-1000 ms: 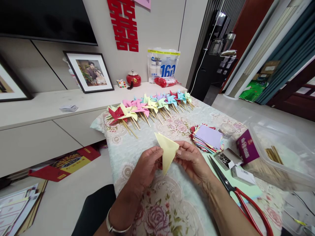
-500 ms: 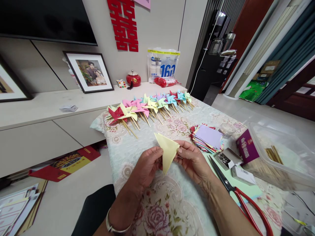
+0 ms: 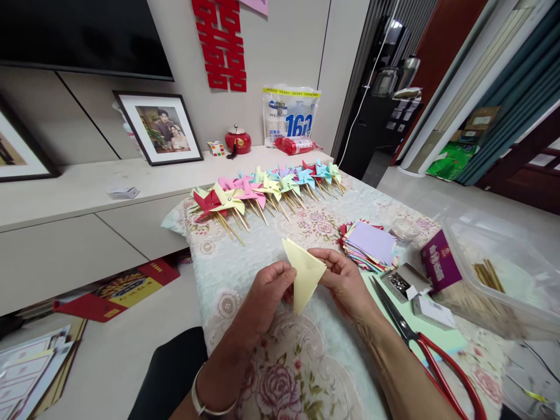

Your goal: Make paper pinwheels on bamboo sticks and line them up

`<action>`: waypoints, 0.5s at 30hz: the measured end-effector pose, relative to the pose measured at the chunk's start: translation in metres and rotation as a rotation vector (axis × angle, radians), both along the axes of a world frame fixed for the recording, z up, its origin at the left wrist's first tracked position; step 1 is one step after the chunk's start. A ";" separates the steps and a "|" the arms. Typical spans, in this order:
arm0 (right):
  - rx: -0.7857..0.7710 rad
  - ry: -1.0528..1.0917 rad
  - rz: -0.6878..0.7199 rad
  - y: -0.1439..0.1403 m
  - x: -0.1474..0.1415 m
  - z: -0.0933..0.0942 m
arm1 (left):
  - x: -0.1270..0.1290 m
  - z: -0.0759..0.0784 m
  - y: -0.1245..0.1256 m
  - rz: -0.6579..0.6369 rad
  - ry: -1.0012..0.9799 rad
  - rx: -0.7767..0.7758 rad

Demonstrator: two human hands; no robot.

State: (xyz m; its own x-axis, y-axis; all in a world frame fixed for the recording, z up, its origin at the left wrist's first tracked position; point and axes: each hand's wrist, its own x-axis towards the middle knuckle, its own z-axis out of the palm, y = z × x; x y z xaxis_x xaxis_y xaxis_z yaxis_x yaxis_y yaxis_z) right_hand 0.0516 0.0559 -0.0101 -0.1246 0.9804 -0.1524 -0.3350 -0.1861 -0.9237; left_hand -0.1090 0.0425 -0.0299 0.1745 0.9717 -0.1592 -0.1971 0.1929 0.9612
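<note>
A pale yellow paper (image 3: 303, 273), folded into a triangle, hangs above the flowered tablecloth (image 3: 284, 361). My left hand (image 3: 266, 294) pinches its left edge and my right hand (image 3: 345, 280) pinches its right corner. Red-handled scissors (image 3: 431, 359) lie just right of my right forearm. A stack of coloured paper squares (image 3: 370, 245) sits beyond my right hand.
A row of several finished paper pinwheels (image 3: 262, 189) on sticks lies at the table's far edge. At the right stand a purple box (image 3: 438, 261), a small tin of pins (image 3: 399, 284), a glass jar (image 3: 404, 231) and a clear bin (image 3: 503, 280) with wooden sticks. A low cabinet (image 3: 87, 192) runs behind.
Both hands have shifted the folded yellow paper slightly to the right and down; my right thumb now lies along its upper edge.
</note>
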 end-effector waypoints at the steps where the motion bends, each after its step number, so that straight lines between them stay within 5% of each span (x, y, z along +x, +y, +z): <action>1: 0.017 -0.013 0.013 0.000 0.000 0.000 | 0.000 0.000 0.000 -0.002 0.016 0.005; 15: 0.117 -0.107 0.075 -0.001 0.002 -0.006 | 0.002 0.005 -0.002 -0.022 0.052 0.000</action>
